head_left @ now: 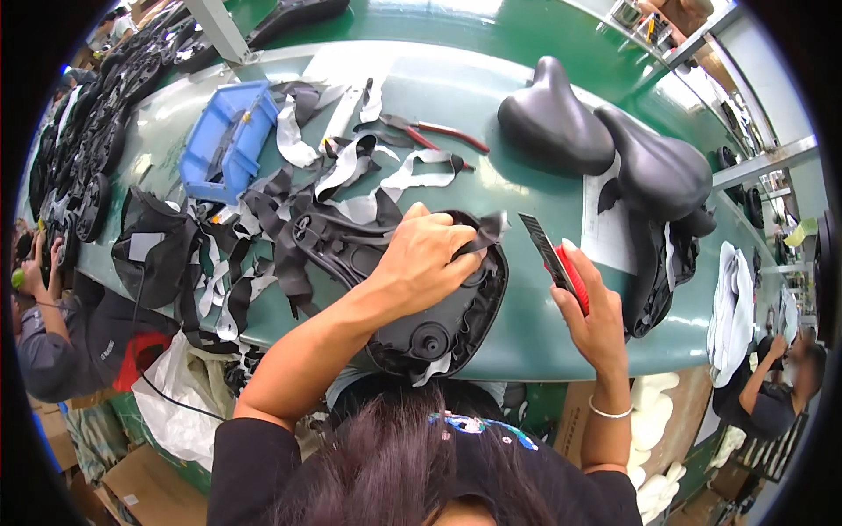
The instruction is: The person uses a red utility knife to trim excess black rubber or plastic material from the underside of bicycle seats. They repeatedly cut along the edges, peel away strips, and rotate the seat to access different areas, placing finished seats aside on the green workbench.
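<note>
An upside-down bicycle saddle [395,337] lies at the table's near edge, its black plastic base and the folded cover around its rim facing up. My left hand [421,254] is closed over its far side, gripping a dark strip of cover material [489,231] that sticks out past the fingers. To the right of the saddle, my right hand [596,320] holds a red utility knife [572,279]. Its long dark blade points up and to the left, apart from the saddle.
Black and white offcuts [395,180] litter the green table [544,342], with red-handled pliers [430,131] among them. A blue bin [219,188] stands behind. Finished saddles [557,123] sit at the far right. Many saddles [92,131] fill the left side. Other people [66,324] work nearby.
</note>
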The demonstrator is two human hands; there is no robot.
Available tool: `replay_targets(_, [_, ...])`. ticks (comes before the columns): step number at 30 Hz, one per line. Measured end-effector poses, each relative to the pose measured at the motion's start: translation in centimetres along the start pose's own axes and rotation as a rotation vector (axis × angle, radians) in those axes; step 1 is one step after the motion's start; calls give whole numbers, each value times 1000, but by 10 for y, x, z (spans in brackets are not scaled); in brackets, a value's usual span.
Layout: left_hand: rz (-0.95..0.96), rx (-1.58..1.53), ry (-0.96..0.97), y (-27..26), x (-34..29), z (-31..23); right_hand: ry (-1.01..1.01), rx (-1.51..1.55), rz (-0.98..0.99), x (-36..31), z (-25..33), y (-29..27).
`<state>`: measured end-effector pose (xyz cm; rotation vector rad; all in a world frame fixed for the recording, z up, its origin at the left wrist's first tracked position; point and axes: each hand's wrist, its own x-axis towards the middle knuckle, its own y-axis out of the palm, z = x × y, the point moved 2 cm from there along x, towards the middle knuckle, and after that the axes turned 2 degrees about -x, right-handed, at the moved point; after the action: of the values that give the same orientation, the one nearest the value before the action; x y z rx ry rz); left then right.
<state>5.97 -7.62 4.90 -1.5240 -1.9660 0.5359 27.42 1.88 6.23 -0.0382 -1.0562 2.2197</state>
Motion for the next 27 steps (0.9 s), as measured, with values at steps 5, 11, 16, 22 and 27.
replay_targets(5, [-11, -97, -48, 3, 2, 5, -165, -443, 197, 3, 3, 10])
replay_targets(11, [-562, -1119, -188, -18, 3, 7, 118, -572, 232, -49, 47, 26])
replay_targets(16, [-28, -1377, -41, 2, 8, -8, 197, -654, 123, -13, 51, 40])
replay_targets(22, [-419, -1846, -13, -46, 26, 51, 127, -567, 96, -24, 43, 33])
replay_targets(27, [-610, 298, 205, -52, 11, 31, 44, -524, 9, -11, 38, 13])
